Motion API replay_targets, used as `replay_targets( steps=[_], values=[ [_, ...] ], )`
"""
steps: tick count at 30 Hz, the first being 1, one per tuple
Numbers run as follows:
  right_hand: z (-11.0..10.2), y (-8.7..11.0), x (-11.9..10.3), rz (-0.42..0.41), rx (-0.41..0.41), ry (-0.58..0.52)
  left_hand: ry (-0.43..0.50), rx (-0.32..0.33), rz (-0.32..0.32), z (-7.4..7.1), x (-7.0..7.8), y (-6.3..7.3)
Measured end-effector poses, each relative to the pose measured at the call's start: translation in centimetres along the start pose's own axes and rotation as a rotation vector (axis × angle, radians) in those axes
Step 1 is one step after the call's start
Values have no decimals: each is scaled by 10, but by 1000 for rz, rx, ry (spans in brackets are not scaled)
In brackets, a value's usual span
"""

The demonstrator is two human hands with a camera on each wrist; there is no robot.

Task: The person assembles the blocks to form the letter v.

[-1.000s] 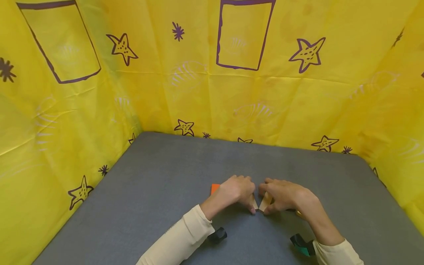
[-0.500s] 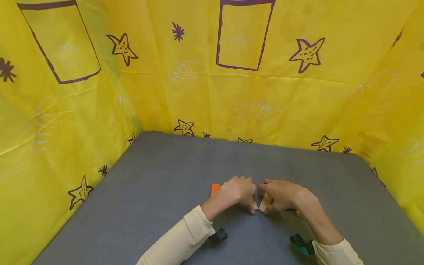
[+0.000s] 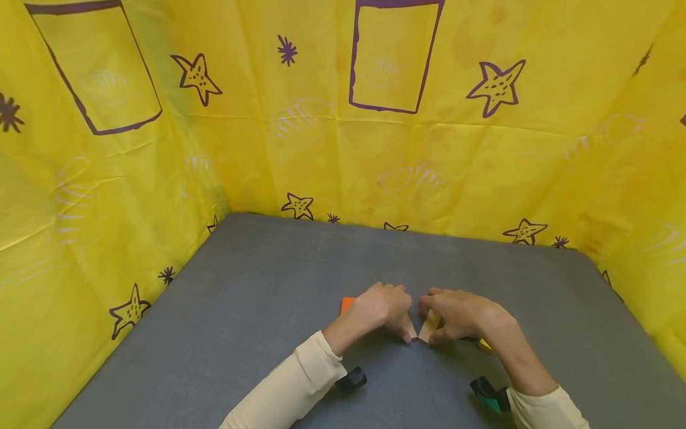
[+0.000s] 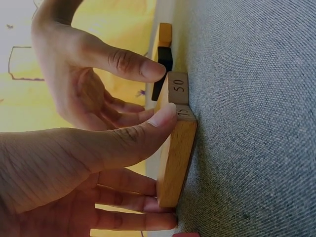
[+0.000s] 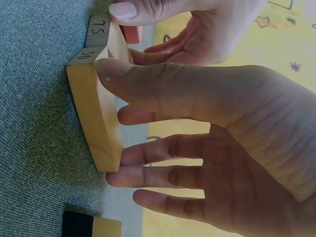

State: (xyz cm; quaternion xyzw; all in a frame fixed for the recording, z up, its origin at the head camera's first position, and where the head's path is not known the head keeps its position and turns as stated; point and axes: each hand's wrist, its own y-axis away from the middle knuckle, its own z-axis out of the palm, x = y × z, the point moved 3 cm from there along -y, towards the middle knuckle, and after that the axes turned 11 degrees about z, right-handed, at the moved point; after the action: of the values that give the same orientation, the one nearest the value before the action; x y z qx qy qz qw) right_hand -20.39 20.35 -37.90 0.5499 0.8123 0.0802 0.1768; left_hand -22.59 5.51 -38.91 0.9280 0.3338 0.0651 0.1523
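In the head view my left hand (image 3: 382,310) and right hand (image 3: 457,314) face each other low over the grey table. Each grips a flat wooden block with thumb and fingertips. The left block (image 4: 177,163) has an end stamped 75; the end of the right block (image 5: 94,111) reads 50. These stamped ends meet at a corner near my thumbs, and the blocks spread apart in a V away from me. Both blocks stand at the tabletop, the thumbs at their near ends and the fingers along their outer sides.
An orange block (image 3: 348,304) lies beyond my left wrist, partly hidden. Under my right wrist shows a yellow block (image 3: 485,345), with a black block (image 5: 76,224) next to it. Yellow cloth (image 3: 321,149) printed with starfish walls in the grey table (image 3: 257,286).
My left hand has shifted very slightly left, showing a little more of its block. The right hand stays nearly still, and the two blocks keep their V.
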Motion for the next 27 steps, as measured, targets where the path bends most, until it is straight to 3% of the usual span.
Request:
replay_targets(
  steps=[14,19,23,27],
  values=[
    [2,-3,-1,-7,-30,-12,5,-8,-10,1,1,1],
    [-7,3,6,-8,-43,-63,12,-16,54,-7,-10,6],
    [-17,10,15,2,-2,-68,57,-111,154,-16,-18,18],
    [-27,18,25,28,40,-74,155,-227,228,-20,-14,32]
  ],
)
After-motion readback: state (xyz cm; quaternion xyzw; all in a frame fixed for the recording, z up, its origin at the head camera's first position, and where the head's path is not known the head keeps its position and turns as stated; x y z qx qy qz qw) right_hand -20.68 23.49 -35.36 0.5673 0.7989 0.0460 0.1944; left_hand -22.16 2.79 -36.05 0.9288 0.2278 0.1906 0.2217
